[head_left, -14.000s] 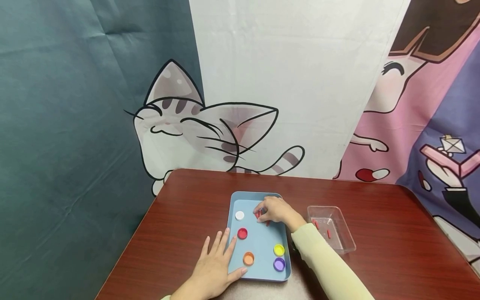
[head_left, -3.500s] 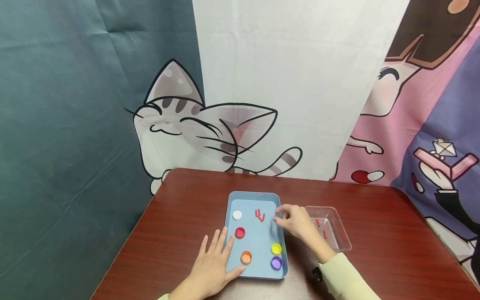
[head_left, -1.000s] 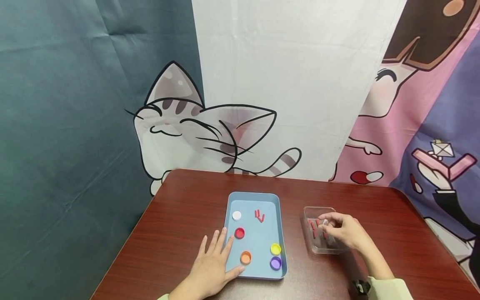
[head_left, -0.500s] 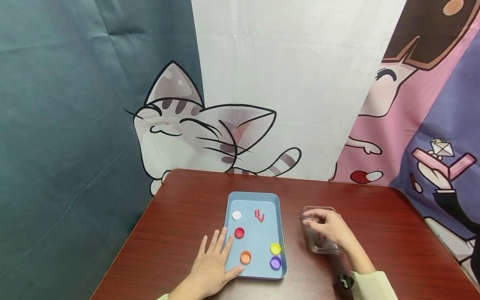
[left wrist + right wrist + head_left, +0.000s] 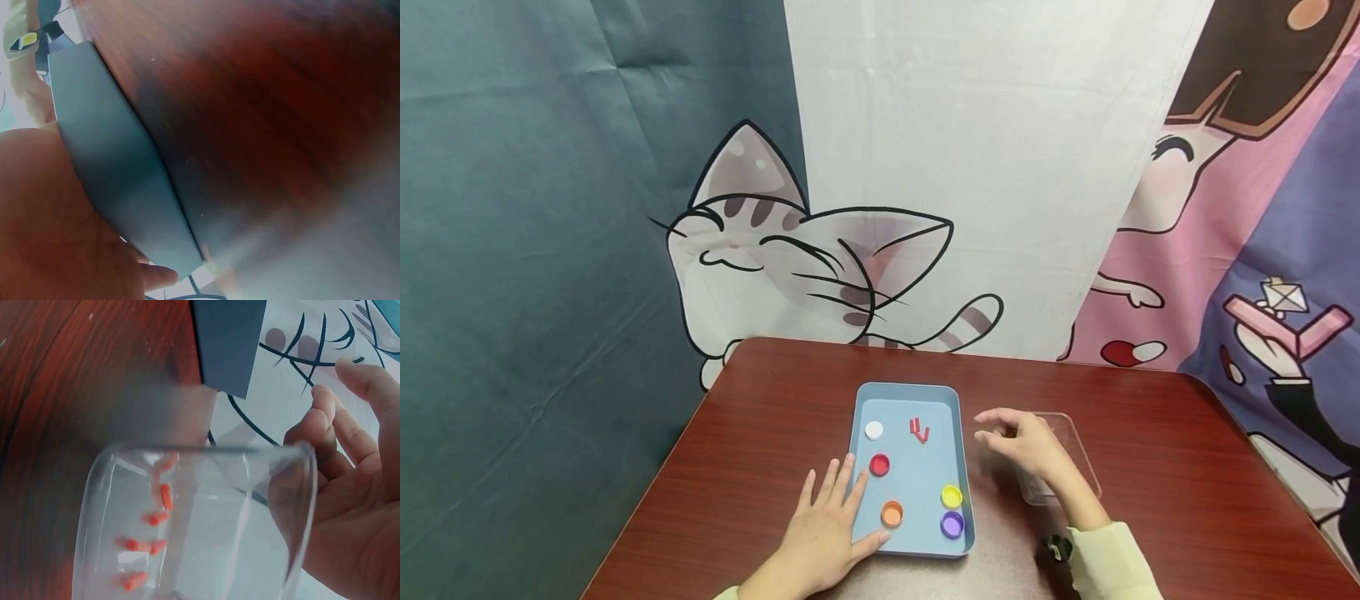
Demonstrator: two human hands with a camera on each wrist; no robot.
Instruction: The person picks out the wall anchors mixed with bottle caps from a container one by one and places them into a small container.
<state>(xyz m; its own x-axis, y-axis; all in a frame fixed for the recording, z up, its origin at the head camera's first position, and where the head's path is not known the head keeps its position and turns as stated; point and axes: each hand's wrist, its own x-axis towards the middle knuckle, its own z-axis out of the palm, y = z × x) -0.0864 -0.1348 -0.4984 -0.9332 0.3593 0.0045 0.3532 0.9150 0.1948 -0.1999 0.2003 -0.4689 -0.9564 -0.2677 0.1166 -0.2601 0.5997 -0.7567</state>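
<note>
My left hand point(image 5: 820, 533) lies spread over the near left edge of a blue tray point(image 5: 917, 537), thumb at its front edge. In the tray are several short red sticks point(image 5: 927, 434) grouped near the back. Round plastic caps lie there too: a white cap point(image 5: 873, 431), a red cap point(image 5: 879, 465), an orange cap point(image 5: 892, 514), a yellow cap point(image 5: 951, 497) and a purple cap point(image 5: 952, 525). Between tray and clear plastic box point(image 5: 1086, 467) hovers my right hand point(image 5: 1033, 446), thumb and index finger apart with nothing seen between them. Several red sticks point(image 5: 166, 497) lie inside the box.
Everything stands on a reddish-brown table point(image 5: 790, 417). Behind its far edge hangs a white cloth point(image 5: 970, 167) with a printed cat. My right sleeve point(image 5: 1112, 562) reaches in from the front, with a black strap point(image 5: 1058, 547) at the wrist.
My right hand has moved left from over the clear box toward the tray. Since the oldest frame, more red sticks show in the box. My left hand stays at the tray edge.
</note>
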